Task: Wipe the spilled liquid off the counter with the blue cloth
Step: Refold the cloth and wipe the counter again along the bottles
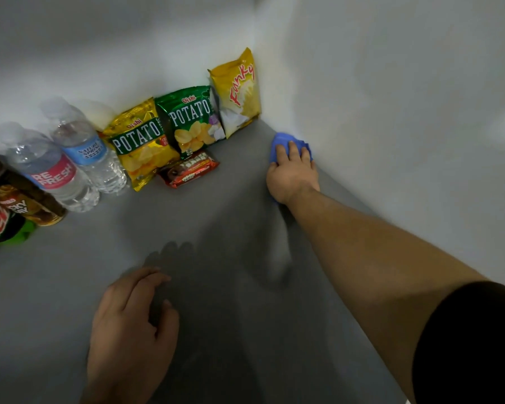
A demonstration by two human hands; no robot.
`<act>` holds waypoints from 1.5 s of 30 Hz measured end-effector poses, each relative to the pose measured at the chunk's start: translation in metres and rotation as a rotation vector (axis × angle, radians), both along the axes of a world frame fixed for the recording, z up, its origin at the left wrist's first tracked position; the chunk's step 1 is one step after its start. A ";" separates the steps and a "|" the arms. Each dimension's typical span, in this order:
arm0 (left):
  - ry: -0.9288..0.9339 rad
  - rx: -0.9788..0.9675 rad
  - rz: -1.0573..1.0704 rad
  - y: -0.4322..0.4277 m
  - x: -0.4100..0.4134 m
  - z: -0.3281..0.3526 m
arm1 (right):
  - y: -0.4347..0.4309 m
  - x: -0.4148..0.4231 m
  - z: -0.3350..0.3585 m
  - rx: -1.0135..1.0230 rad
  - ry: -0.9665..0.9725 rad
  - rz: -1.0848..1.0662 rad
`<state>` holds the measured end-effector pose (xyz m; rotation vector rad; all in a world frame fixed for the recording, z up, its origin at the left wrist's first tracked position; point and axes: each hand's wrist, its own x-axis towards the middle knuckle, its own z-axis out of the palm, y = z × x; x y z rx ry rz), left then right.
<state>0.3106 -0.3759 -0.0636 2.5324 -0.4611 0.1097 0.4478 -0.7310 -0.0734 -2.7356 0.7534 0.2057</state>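
My right hand point(292, 173) presses flat on the blue cloth point(283, 140), far out on the grey counter point(70, 287) where it meets the right wall. Most of the cloth is hidden under the palm and fingers; a crumpled edge shows beyond the fingertips and a sliver by the wrist. A faint pale streak point(280, 255) lies on the counter below that hand; whether it is liquid is unclear. My left hand point(131, 330) rests near the front of the counter, fingers loosely curled, holding nothing.
Snack bags lean against the back wall: two potato chip bags point(140, 144) point(191, 121) and a yellow Funky bag point(239, 91), with a red-brown snack pack point(188, 170) lying in front. Two water bottles point(85, 147) point(53, 173) and dark drink bottles point(15, 205) stand at the left.
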 end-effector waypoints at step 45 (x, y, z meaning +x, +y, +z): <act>0.030 0.118 -0.362 -0.054 -0.082 -0.007 | -0.059 -0.352 -0.013 -0.017 -0.171 -0.183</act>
